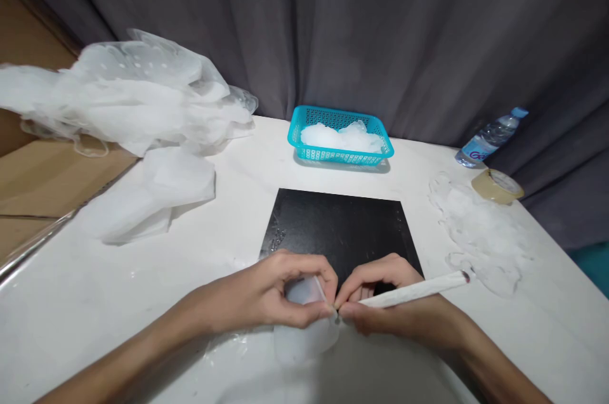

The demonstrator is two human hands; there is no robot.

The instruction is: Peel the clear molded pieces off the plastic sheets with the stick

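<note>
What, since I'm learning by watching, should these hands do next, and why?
Probably a small, gentle pull: the left hand could steady the thin white piece while the right hand eases its pinch away. Both hands pinch close together at the piece's edge, and the white stick in the right hand has its dark end pointing away.

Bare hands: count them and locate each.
2, low in the centre: the bare left hand pinching thin translucent white material; the bare right hand beside it, holding a slim white stick.

A dark grey curtain (257, 17) hangs in vertical folds before me, behind the white table (242, 201); diffuse light falls across the table surface.
</note>
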